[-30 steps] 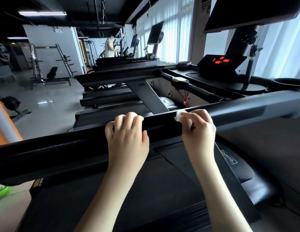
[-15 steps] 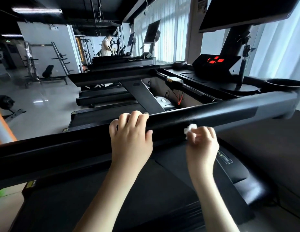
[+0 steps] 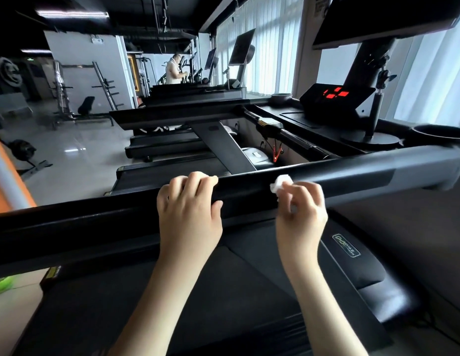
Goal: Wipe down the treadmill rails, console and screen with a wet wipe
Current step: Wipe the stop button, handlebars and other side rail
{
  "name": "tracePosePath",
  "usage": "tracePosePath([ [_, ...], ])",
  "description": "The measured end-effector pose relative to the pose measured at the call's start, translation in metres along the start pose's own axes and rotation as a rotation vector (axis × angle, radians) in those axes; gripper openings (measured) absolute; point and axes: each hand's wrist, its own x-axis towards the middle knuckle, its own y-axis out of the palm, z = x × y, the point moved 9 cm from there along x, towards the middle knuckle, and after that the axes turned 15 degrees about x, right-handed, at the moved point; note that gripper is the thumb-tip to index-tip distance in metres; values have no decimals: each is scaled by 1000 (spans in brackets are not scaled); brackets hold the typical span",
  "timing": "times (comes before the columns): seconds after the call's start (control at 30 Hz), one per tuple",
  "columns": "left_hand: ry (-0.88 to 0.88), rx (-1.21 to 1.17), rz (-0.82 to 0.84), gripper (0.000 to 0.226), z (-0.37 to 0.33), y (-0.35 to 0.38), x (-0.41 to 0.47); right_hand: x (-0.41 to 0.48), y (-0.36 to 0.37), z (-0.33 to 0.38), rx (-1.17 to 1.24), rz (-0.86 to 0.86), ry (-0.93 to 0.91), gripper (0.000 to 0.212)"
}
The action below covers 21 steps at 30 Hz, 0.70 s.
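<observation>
Two hands (image 3: 190, 214) (image 3: 300, 214), one white wipe (image 3: 281, 183), one black rail (image 3: 95, 222), two cup holders (image 3: 281, 97) (image 3: 441, 132), one lit console (image 3: 334, 98).

Both bare forearms reach up from the bottom edge of the view, roughly parallel. The left hand (image 3: 190, 211) lies palm-down on the rail (image 3: 95, 222), fingers curled over its far edge and thumb against the near side. The right hand (image 3: 302, 214), near it, has its fingers bent and pinches a wet wipe (image 3: 281, 184) against the rail.

I see daylight coming through the curtained windows (image 3: 270, 47) on the right; the ceiling (image 3: 121, 3) is dark, the floor (image 3: 77, 155) shines, and the edges bend strongly.
</observation>
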Motion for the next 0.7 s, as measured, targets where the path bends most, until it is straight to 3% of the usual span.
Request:
tracePosePath([
  [0.13,-8,0,-11,42,-1,-2,-1,20,-12,-8,-58,-88,15,16],
  [0.27,1,2,-17,41,-2,-2,-2,15,8,10,-91,111,-111,23],
  [0.47,63,-115,-27,34,-13,-5,10,37,-19,-10,-198,-60,18,17],
  [0.63,186,-173,11,33,-50,4,25,32,-3,0,-95,46,-18,14],
  [0.7,173,-165,14,28,-53,9,26,50,-13,-9,-128,2,14,15],
])
